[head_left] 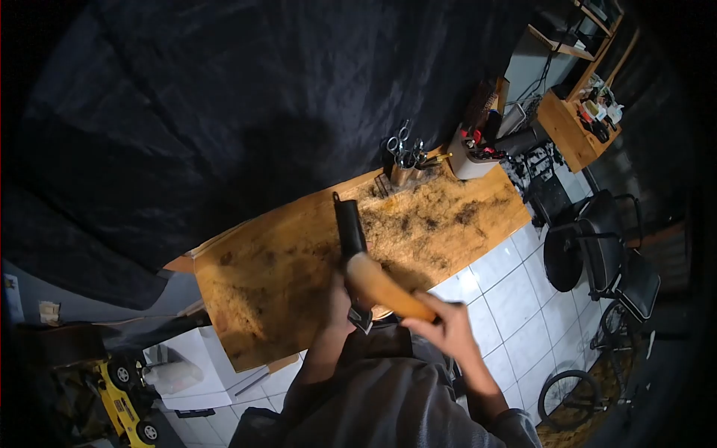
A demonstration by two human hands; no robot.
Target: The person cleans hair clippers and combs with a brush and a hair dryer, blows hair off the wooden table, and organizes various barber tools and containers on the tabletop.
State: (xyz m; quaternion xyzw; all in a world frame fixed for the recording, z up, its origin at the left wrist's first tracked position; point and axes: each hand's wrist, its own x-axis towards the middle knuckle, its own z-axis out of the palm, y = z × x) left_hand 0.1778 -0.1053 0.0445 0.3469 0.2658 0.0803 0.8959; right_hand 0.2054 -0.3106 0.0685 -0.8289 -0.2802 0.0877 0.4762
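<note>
My left hand [340, 302] is wrapped round a black hair clipper [349, 224]. Its body points away from me with a small hanging loop at the far end, and the metal blade end is near my waist. In my right hand [448, 327], the fingers grip the end of a brush [394, 295] with an orange-brown wooden handle. The brush's paler, blurred head lies across the clipper, close to my left hand; whether they touch I cannot tell. Dark hair clippings are scattered over the wooden table [291, 250] beneath.
Scissors [403, 145] stand in a metal cup [402, 175] at the table's back edge. Beside them is a white holder [472, 160] with brushes and tools. A dark curtain [224, 89] hangs behind. Black chair [601, 239] and bicycle [571, 399] are right; yellow toy car [119, 399] lower left.
</note>
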